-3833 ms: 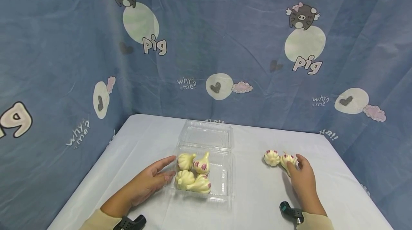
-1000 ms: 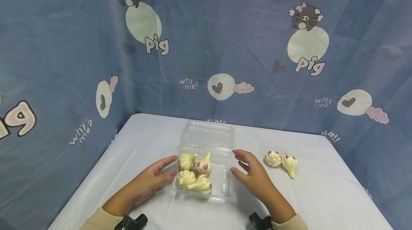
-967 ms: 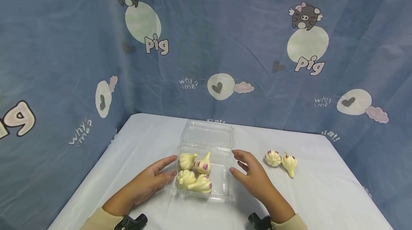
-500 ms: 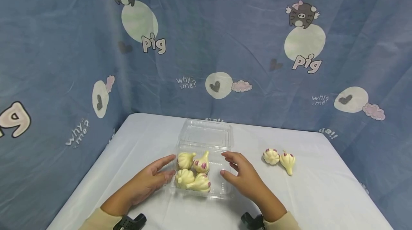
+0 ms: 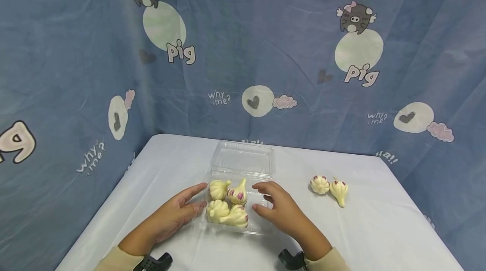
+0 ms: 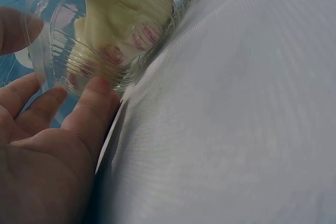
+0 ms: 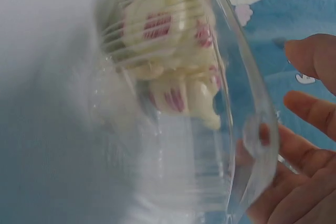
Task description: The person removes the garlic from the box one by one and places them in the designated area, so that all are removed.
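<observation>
A clear plastic clamshell box (image 5: 262,225) lies on the table with its lid (image 5: 243,157) folded back. Several garlic bulbs (image 5: 237,195) fill its left half. My left hand (image 5: 172,214) is at the box's left side with fingers extended; in the left wrist view a fingertip (image 6: 100,85) touches the clear wall. Over the right half hovers my right hand (image 5: 282,210), fingers loosely bent, holding nothing. In the right wrist view the same hand (image 7: 304,182) shows beyond the clear rim. Two more bulbs, one round (image 5: 319,184) and one long-necked (image 5: 339,191), lie to the right.
A white cloth covers the table (image 5: 322,237). Behind and along both sides hangs a blue printed curtain (image 5: 296,52). Dark wrist cameras (image 5: 153,262) are strapped below each hand.
From beside the loose bulbs on the right, my right hand has moved left to above the box. Those two bulbs stay on the table. The left hand keeps its place.
</observation>
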Demonstrator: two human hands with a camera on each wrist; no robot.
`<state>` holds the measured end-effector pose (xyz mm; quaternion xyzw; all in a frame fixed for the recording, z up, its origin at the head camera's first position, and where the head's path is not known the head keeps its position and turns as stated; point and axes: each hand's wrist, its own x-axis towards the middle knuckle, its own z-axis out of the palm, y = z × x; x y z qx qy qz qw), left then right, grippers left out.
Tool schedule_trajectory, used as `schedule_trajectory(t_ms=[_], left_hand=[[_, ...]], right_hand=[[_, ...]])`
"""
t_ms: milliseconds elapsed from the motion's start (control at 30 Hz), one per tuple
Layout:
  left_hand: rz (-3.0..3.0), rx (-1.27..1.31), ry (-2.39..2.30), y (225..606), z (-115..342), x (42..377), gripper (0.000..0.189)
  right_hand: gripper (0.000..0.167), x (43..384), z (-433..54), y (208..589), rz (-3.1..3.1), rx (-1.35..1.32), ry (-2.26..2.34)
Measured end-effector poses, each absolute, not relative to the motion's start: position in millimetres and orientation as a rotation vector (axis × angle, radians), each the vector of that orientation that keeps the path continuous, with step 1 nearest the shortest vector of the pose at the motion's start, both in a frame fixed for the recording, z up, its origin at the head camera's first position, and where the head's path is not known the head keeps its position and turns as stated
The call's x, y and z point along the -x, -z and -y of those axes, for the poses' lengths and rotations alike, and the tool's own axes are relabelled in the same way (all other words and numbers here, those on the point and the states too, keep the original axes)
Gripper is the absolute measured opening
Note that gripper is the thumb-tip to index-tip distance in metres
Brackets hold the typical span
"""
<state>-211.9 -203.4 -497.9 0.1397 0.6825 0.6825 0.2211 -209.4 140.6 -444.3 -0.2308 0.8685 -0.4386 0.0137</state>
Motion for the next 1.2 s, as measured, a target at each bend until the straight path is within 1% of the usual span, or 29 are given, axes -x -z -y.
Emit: schedule_trajectory(t_ms=[433,600,833,1200], left_hand=[[-1.891,-0.368,-1.887,498.0,203.8,212.5,0.075],[-1.889,-0.373,-1.885,497.6,204.4,212.4,0.075],[-1.888,-0.379,-1.885,498.4,205.0,212.5,0.074],[-1.887,-0.388,-1.887,500.8,204.7,212.4,0.074]], right_hand=[[0.054,207.0,-128.6,440.8,-2.643,0.82,1.226],[0.053,207.1,-125.0,441.8,-2.653,0.845,1.185],[0.046,210.2,-117.3,443.6,-2.663,0.864,1.104],[0.046,210.9,-110.2,444.3,-2.701,0.862,1.031]])
